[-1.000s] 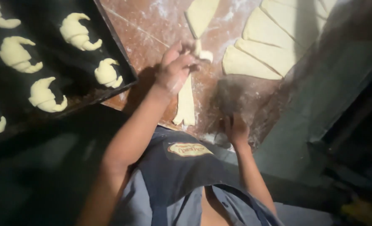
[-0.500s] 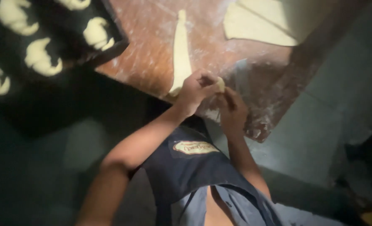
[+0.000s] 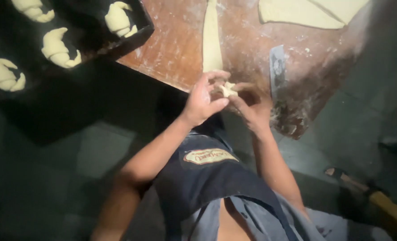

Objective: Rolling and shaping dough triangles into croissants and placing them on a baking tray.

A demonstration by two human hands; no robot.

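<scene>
I have both hands at the near edge of the floured wooden tabletop, working the wide end of a long dough triangle that stretches away from me toward the far side. My left hand curls over the dough's near end, its grip pinching the rolled lip between thumb and fingertips; my right hand meets it from the other side, its grip also closed on that same small roll, though its fingertips are partly hidden, so I can't tell just how they sit. To roll this well, I judge I should keep the pressure light and even on both sides, so the roll stays straight along the strip, and let the dough's narrow tip lie flat and centred ahead of it. Pulling too hard would likely thin or tear the strip. A metal scraper lies just right of my hands on the flour, apart from the dough. More cut dough sheets rest at the far right of the tabletop. To my left a dark baking tray holds shaped crescent rolls, well apart from the piece I'm handling.
</scene>
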